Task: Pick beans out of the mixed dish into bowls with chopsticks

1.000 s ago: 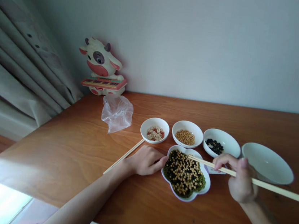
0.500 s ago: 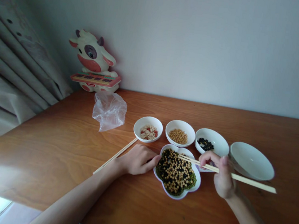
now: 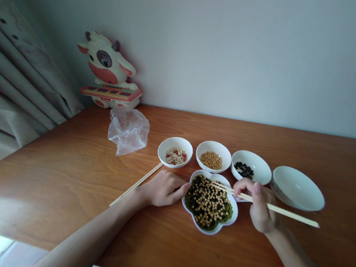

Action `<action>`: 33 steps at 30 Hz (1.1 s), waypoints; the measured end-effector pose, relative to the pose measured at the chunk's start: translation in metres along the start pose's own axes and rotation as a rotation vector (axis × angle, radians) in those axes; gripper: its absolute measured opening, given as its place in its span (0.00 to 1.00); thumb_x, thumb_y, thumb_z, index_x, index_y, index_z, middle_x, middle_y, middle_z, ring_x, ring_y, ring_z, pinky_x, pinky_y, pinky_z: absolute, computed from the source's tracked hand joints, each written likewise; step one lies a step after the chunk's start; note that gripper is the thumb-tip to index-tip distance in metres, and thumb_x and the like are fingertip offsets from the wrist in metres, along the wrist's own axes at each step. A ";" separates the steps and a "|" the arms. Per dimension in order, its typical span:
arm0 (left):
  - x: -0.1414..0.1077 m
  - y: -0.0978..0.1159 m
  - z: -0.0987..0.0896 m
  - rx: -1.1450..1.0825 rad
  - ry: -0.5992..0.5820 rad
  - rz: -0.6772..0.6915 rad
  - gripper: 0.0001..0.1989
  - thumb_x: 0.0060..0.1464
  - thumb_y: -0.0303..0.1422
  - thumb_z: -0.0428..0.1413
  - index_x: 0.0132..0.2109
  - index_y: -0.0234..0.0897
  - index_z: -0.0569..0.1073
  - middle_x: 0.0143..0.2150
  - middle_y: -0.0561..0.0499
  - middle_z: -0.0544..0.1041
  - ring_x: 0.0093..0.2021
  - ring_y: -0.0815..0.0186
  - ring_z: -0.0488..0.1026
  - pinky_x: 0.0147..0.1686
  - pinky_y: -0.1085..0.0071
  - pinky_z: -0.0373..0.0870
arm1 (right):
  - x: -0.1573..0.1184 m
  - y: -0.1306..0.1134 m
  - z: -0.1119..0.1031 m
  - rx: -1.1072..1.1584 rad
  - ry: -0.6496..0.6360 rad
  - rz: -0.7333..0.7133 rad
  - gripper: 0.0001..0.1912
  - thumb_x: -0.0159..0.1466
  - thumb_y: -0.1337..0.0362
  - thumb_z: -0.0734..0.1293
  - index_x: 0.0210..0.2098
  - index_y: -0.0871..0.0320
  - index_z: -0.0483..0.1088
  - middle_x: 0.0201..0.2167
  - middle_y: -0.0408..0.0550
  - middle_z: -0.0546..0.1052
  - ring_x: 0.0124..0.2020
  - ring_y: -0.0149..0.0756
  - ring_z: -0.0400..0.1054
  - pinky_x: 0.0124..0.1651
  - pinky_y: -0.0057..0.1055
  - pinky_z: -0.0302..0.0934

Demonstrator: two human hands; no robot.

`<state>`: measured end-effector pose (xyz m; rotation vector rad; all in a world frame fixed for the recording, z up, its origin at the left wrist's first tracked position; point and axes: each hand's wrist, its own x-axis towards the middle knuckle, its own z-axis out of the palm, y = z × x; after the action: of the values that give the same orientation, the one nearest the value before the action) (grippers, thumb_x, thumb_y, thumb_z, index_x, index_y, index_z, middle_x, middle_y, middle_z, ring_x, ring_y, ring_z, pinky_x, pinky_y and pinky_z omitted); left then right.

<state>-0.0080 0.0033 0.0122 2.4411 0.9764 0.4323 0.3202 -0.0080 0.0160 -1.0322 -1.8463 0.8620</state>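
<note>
My right hand [image 3: 260,206] is closed around a pair of wooden chopsticks [image 3: 291,214]. Their tips are among the beans in the white flower-shaped dish [image 3: 197,225]. Inside it lies a mix of pale yellow beans, black beans and small green beans [image 3: 210,202]. At the dish's left rim is my left hand [image 3: 166,189], thumb and curled fingers against the edge as if steadying it; most of its fingers are hidden. A second pair of chopsticks [image 3: 136,184] lies on the table, partly behind my left wrist.
Behind the dish stand white bowls in a row: one with pale and reddish flat seeds [image 3: 177,140], one with yellow beans [image 3: 214,145], one with black beans [image 3: 260,167], and a bare one [image 3: 297,189]. A clear plastic bag [image 3: 129,132] and a cow toy keyboard [image 3: 109,73] are at back left.
The view has shifted slightly. My right hand and its chopsticks have moved a little left and tilted, with the tips still in the dish. My left hand stays at the rim.
</note>
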 end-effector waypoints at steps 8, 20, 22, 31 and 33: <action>0.000 0.003 -0.003 0.011 -0.039 -0.038 0.26 0.77 0.41 0.39 0.30 0.37 0.64 0.29 0.50 0.75 0.26 0.68 0.65 0.32 0.68 0.57 | -0.001 0.005 -0.004 0.011 0.054 -0.075 0.37 0.78 0.44 0.45 0.30 0.54 0.74 0.27 0.50 0.76 0.30 0.43 0.72 0.35 0.39 0.63; 0.000 0.004 -0.004 0.000 -0.039 -0.053 0.26 0.77 0.41 0.39 0.30 0.36 0.64 0.30 0.49 0.76 0.27 0.68 0.66 0.33 0.68 0.58 | 0.000 0.007 -0.003 -0.003 -0.036 -0.014 0.38 0.76 0.39 0.41 0.31 0.54 0.70 0.28 0.48 0.73 0.31 0.42 0.68 0.35 0.38 0.61; 0.000 0.004 -0.004 0.005 -0.045 -0.057 0.26 0.77 0.41 0.39 0.30 0.36 0.64 0.30 0.49 0.76 0.27 0.68 0.66 0.33 0.68 0.58 | 0.000 0.006 -0.003 -0.017 -0.044 -0.030 0.37 0.77 0.40 0.42 0.32 0.54 0.69 0.28 0.48 0.73 0.30 0.42 0.66 0.35 0.38 0.59; 0.000 0.002 -0.002 -0.006 -0.041 -0.039 0.25 0.77 0.41 0.39 0.31 0.36 0.64 0.31 0.50 0.76 0.28 0.68 0.66 0.34 0.69 0.58 | 0.000 0.004 -0.005 -0.046 -0.041 -0.118 0.35 0.77 0.41 0.44 0.33 0.54 0.69 0.29 0.48 0.73 0.29 0.41 0.65 0.34 0.38 0.56; 0.000 0.001 -0.002 -0.011 -0.037 -0.037 0.25 0.77 0.41 0.39 0.31 0.36 0.64 0.31 0.50 0.76 0.28 0.68 0.66 0.34 0.69 0.58 | 0.000 0.003 -0.003 -0.056 -0.058 -0.131 0.34 0.77 0.41 0.46 0.33 0.54 0.69 0.29 0.48 0.73 0.28 0.40 0.65 0.33 0.38 0.56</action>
<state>-0.0082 0.0030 0.0148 2.4090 0.9999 0.3777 0.3241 -0.0059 0.0144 -0.9176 -1.9733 0.7743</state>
